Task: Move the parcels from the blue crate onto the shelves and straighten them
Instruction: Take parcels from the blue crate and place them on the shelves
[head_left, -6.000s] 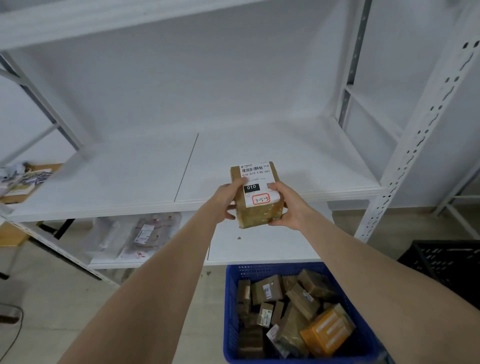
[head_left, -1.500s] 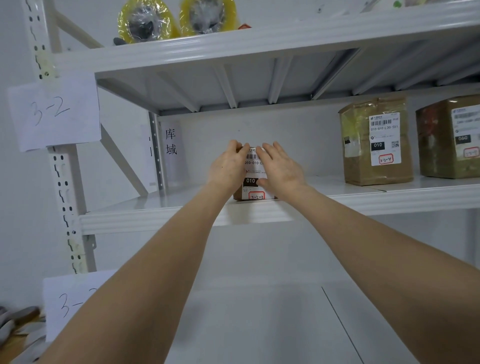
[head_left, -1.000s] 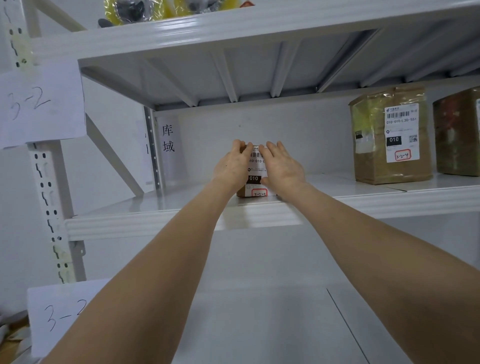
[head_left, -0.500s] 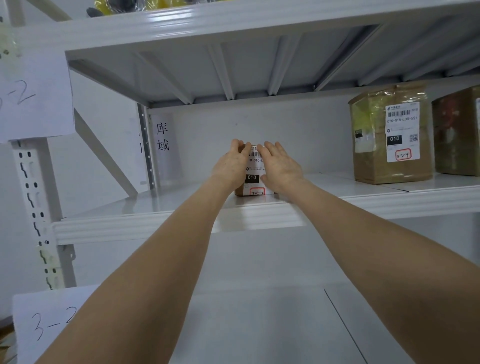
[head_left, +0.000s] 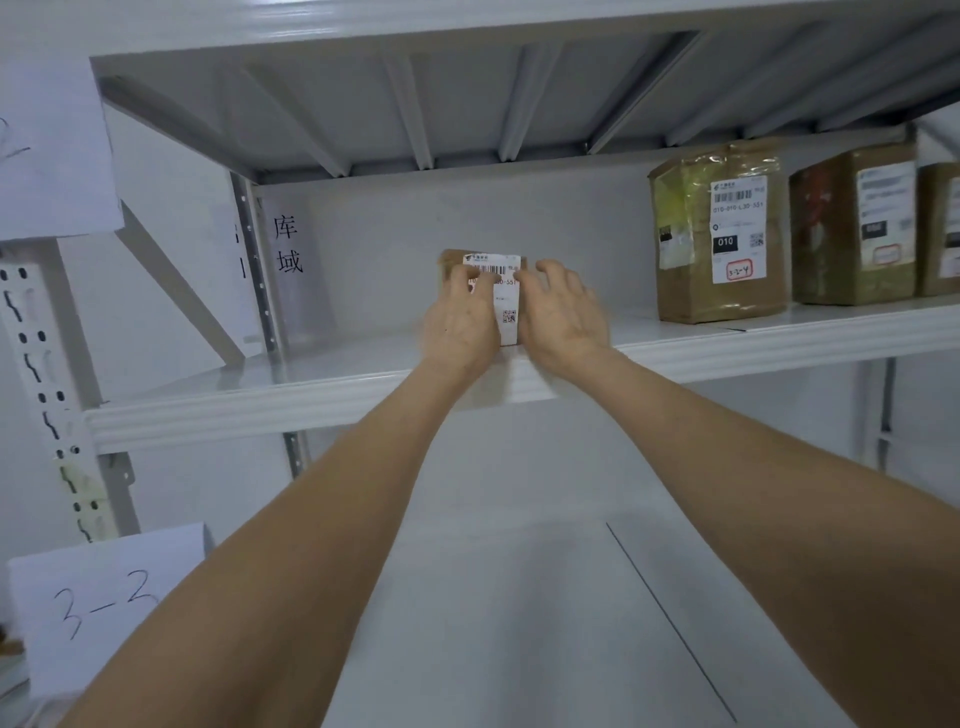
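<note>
A small brown parcel with a white barcode label stands upright on the white upper shelf, near its front edge. My left hand lies against the parcel's front left, fingertips on the label. My right hand is at the parcel's right side with fingers spread and slightly bent; I cannot tell whether it touches the parcel. Neither hand wraps around it. The lower part of the parcel is hidden behind my hands. The blue crate is out of view.
Further right on the same shelf stand a larger brown parcel marked 010, a second and part of a third. A perforated upright with paper tags "3-2" is at left. A lower shelf lies below.
Both hands have slid down and back from the parcel's top, so its upper edge and barcode now show. The parcel stays on the shelf. The view has shifted slightly.
</note>
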